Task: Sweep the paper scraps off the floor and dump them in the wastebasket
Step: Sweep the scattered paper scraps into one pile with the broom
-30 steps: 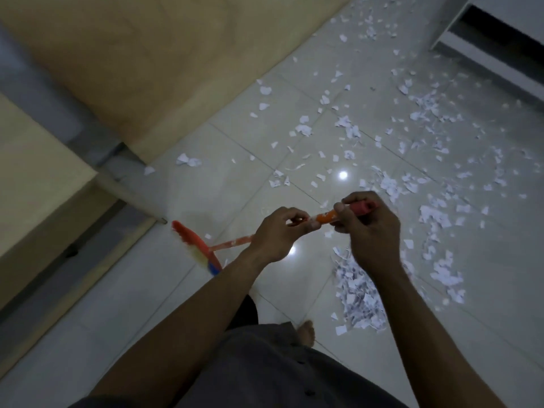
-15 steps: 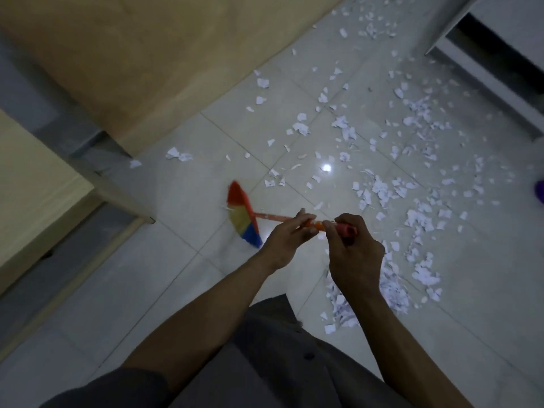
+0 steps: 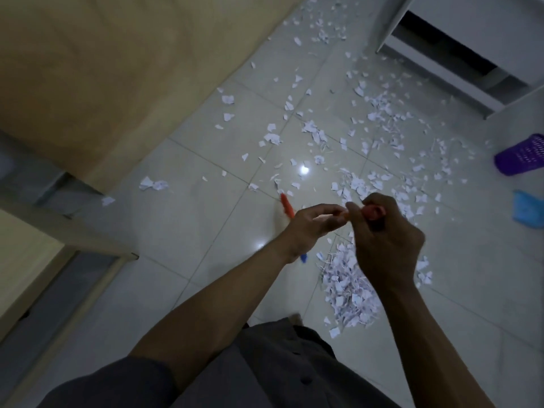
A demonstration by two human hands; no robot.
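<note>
The right hand (image 3: 385,240) is clenched round the red end of the broom (image 3: 287,206) handle; the left hand (image 3: 315,228) pinches the shaft just ahead of it, the two hands touching; this close double grip appears suited to short, wrist-driven strokes. Both hands hang over the far edge of the gathered heap (image 3: 350,290) of paper scraps; the broom's long axis runs sideways from the heap, handle end above it, brush head pointing away on the side opposite the purple wastebasket (image 3: 521,156); the head is blurred and half hidden behind the left wrist. Loose scraps (image 3: 382,113) lie beyond the heap; a blue item (image 3: 528,212), possibly a dustpan, lies off the heap toward the wastebasket. Judgement: the head is set outward to draw strays into the heap.
</note>
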